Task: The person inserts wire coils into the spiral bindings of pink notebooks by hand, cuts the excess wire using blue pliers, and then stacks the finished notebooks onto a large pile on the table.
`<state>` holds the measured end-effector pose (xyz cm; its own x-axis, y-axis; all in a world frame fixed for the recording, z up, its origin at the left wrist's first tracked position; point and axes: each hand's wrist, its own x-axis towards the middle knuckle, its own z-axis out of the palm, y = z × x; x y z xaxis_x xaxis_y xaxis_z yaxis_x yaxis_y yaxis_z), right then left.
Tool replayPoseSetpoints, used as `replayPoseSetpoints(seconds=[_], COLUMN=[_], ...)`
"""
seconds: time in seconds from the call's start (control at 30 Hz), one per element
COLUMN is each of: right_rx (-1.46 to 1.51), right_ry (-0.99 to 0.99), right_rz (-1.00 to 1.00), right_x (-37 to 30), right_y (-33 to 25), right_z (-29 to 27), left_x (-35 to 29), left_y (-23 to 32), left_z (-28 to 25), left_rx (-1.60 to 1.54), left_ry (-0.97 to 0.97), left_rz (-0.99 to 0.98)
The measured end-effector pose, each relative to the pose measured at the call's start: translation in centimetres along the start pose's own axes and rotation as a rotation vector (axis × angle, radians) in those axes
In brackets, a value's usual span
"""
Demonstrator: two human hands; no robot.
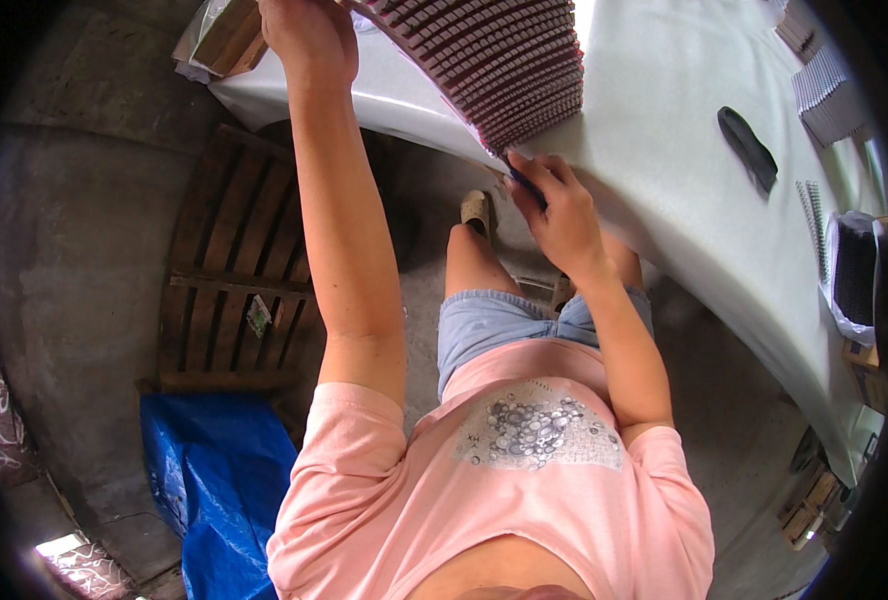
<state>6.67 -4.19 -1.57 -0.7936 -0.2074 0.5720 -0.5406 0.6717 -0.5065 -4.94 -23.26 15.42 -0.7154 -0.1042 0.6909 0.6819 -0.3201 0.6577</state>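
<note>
A sheet-like stack of grey segmented rows with dark red bands (pixel 504 75) lies over the near edge of the white-covered table and runs out of view at the top. My right hand (pixel 561 210) is closed around a slim dark blue tool (pixel 526 180), whose tip meets the near corner of the stack; its exact kind is hidden by my fingers. My left hand (pixel 312 42) is up beside the stack's left edge, its fingers cut off by the top of the picture.
On the white table cover (pixel 654 130) rests a long black object (pixel 747 150). Grey ridged stacks (pixel 832 95) and a black item in a plastic bag (pixel 852 270) stand at the right. A wooden pallet (pixel 229 250) and blue tarpaulin (pixel 219 470) occupy the left.
</note>
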Motion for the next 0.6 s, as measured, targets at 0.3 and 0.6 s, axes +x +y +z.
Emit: replayPoseSetpoints(seconds=[0.3, 0.6], right_rx=[0.398, -0.202], right_ry=[-0.031, 0.047], right_rz=[0.253, -0.018], right_x=[0.0, -0.8], right_y=[0.0, -0.2], right_z=[-0.4, -0.2], left_x=[0.3, 0.2], left_y=[-0.1, -0.2], left_z=[-0.1, -0.4], left_rx=[0.020, 0.003], left_ry=[-0.017, -0.007], left_rz=[0.009, 0.001])
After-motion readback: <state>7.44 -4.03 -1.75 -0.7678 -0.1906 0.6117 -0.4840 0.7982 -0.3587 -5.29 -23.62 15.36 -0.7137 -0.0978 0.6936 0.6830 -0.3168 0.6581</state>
